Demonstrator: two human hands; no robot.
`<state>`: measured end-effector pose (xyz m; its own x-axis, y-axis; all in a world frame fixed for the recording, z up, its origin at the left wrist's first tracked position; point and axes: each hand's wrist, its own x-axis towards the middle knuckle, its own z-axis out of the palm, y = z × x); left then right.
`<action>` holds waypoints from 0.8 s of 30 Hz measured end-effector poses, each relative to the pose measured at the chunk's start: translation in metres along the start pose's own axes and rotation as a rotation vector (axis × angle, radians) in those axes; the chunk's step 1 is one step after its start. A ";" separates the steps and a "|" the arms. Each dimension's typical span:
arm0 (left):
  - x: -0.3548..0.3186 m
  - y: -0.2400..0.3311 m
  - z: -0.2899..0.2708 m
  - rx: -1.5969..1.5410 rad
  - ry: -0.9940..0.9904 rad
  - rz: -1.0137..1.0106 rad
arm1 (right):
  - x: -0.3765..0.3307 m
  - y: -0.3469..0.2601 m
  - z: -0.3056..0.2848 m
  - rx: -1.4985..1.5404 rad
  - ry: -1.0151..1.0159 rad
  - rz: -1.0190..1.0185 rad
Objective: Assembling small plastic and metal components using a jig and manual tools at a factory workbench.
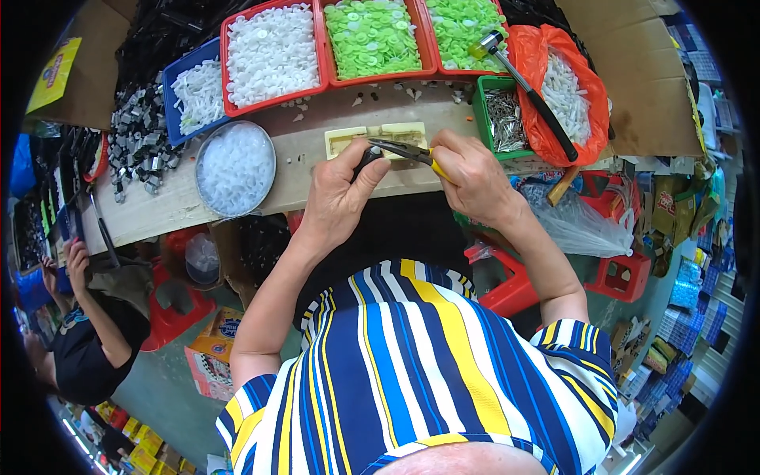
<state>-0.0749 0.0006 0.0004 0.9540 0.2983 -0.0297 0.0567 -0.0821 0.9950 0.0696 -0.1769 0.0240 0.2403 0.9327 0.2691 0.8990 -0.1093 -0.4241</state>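
Now | pliers (400, 150) in R hand (473, 178) | L hand (339, 194) just beside

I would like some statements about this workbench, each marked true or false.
1. The right hand holds pliers with yellow handles. True.
2. The left hand rests in the round tin. False: it is at a small dark part by the pliers' tip, beside the cream block.
3. Two red trays hold green pieces. True.
4. The hammer lies on the floor. False: it lies across the orange bag and green bin.
5. The round tin holds black pieces. False: white ones.
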 end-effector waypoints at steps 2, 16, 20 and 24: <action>0.000 -0.002 0.000 -0.094 -0.060 -0.063 | -0.005 0.002 -0.002 0.002 -0.020 0.004; 0.008 -0.003 0.001 -1.099 -0.652 -0.218 | -0.006 0.000 -0.019 0.055 -0.008 -0.054; 0.008 0.006 -0.006 -0.710 -0.389 -0.073 | 0.001 -0.010 -0.024 -0.036 0.065 -0.048; 0.005 0.016 -0.007 -0.093 -0.132 0.111 | 0.000 -0.014 -0.022 -0.081 0.074 -0.037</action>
<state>-0.0718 0.0076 0.0166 0.9836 0.1640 0.0748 -0.0729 -0.0174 0.9972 0.0654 -0.1829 0.0487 0.2304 0.9089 0.3475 0.9336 -0.1057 -0.3425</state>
